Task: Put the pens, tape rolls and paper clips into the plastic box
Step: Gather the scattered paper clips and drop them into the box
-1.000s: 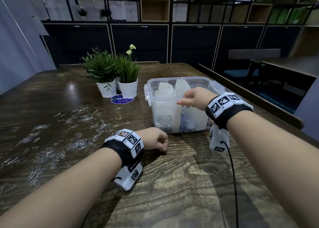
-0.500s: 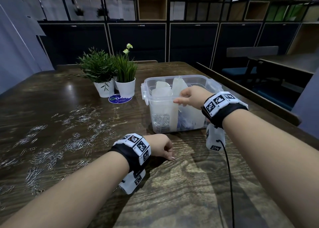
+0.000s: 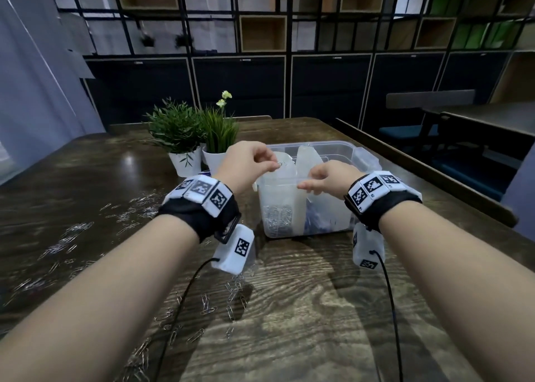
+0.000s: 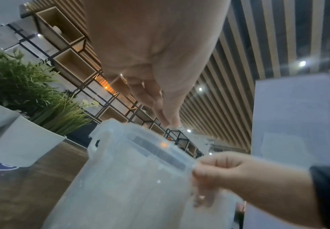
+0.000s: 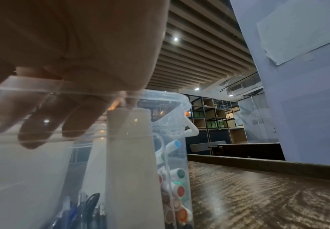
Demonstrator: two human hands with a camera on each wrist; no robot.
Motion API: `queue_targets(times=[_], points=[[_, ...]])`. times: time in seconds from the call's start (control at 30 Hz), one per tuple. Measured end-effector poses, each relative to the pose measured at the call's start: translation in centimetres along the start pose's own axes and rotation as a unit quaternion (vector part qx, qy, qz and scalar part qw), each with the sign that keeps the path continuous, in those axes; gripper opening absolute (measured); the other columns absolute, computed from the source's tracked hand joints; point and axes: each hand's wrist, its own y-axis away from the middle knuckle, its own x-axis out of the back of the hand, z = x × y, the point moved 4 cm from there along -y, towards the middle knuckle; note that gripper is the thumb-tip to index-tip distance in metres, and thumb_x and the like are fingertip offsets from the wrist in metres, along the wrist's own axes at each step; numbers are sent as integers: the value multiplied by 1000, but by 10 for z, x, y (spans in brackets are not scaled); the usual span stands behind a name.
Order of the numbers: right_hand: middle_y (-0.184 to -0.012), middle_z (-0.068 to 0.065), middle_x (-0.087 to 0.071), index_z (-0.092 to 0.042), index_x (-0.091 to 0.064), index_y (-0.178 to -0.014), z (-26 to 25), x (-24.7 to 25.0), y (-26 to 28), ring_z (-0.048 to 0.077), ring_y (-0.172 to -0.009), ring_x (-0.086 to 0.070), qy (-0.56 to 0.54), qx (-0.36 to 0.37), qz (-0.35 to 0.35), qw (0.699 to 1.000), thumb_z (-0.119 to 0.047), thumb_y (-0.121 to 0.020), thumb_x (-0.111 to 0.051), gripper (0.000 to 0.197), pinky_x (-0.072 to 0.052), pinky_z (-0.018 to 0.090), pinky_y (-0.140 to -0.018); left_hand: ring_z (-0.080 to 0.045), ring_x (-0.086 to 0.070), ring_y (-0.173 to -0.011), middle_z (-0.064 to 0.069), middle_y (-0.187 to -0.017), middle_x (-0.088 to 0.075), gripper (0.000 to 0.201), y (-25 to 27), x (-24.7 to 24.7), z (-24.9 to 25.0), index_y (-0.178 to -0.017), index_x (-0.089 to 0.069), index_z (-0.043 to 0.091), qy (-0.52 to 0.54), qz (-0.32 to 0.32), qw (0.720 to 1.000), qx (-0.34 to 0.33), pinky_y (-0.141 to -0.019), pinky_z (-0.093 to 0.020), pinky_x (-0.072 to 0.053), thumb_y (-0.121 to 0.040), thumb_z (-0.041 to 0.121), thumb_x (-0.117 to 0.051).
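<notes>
Left hand (image 3: 247,161) pinches blurred paper clips (image 3: 280,164) | right hand (image 3: 327,179) grips plastic box (image 3: 333,147) rim

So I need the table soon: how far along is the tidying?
Pens and a clip pile are already in the box. The left hand pinches clips over it; the right hand grips its rim. Many clips remain on the table.

plastic box (image 3: 333,225): clear, upright, open | paper clips (image 3: 278,219): heaped in left compartment | pens (image 5: 77,212): inside | loose clips (image 3: 66,237): scattered on surface
</notes>
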Motion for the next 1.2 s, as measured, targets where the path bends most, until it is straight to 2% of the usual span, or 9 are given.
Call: queue_targets(times=[0.17, 0.27, 0.37, 0.47, 0.57, 0.67, 0.9, 1.03, 1.2], points=[[-94, -2, -72, -17, -70, -91, 1, -1, 0, 15, -93, -64, 14, -4, 3, 1000, -62, -88, -53, 48, -46, 36, -91, -22, -41, -121, 9, -117, -58, 25, -19, -31, -28, -101, -72, 34, -142, -32, 988, 57, -103, -44, -34, -93, 46, -52], [-92, -4, -71, -19, -69, -89, 4, -2, -3, 14, -92, -64, 20, -8, 4, 1000, -64, -87, -52, 48, -47, 36, -91, -23, -30, -128, 0, -129, -44, 34, -13, -20, -34, -122, -61, 30, -95, 9, 992, 79, -109, -41, -27, -99, 40, -39], [-88, -8, -71, -21, -69, -87, 6, -3, -6, 12, -91, -64, 13, -8, 3, 1000, -66, -86, -53, 47, -47, 34, -87, -29, -39, -128, -11, -133, -47, 37, 1, -8, -62, -131, -52, 19, -91, -3, 990, 104, -107, -38, -31, -100, 33, -38], [-90, -7, -71, -23, -68, -86, 5, -3, -8, 13, -90, -63, 6, -8, 4, 1000, -65, -86, -54, 44, -44, 31, -81, -26, -53, -116, -15, -135, -49, 47, 34, -7, -100, -136, -44, 12, -111, -113, 969, 190, -95, -31, -42, -96, 36, -51], [-87, -8, -70, -24, -68, -84, 5, -4, -14, 15, -92, -64, -5, -14, 1, 1000, -64, -85, -56, 42, -42, 25, -71, -21, -47, -126, -6, -142, -45, 75, 77, -18, -121, -140, -39, 16, -141, -258, 921, 253, -104, -31, -37, -79, 47, -72], [-83, -9, -68, -25, -67, -81, 4, -6, -22, 17, -93, -65, -14, -15, -3, 1000, -63, -84, -58, 39, -43, 26, -70, -19, -45, -129, -3, -142, -44, 93, 93, -25, -133, -140, -41, 20, -176, -311, 897, 262, -109, -34, -36, -62, 44, -86], [-83, -8, -70, -24, -67, -79, 8, -6, -32, 17, -91, -65, -21, -23, 6, 999, -66, -81, -60, 42, -48, 32, -83, -15, -57, -109, 1, -116, -63, 54, 84, -28, -150, -115, -63, 18, -190, -261, 915, 242, -89, -22, -42, -67, 27, -86], [-82, -10, -70, -25, -67, -78, 9, -7, -39, 14, -90, -65, -8, -29, 7, 1000, -68, -80, -58, 44, -49, 36, -90, -11, -55, -87, 4, -91, -61, 34, 79, -31, -154, -100, -68, 16, -181, -240, 923, 241, -74, -19, -38, -71, 25, -83], [-82, -10, -70, -24, -68, -79, 10, -8, -44, 15, -89, -65, -13, -24, 12, 1000, -68, -80, -60, 44, -51, 39, -90, -13, -57, -84, 0, -86, -63, 13, 72, -38, -150, -80, -62, 19, -199, -284, 903, 254, -79, -23, -42, -82, 25, -74]])
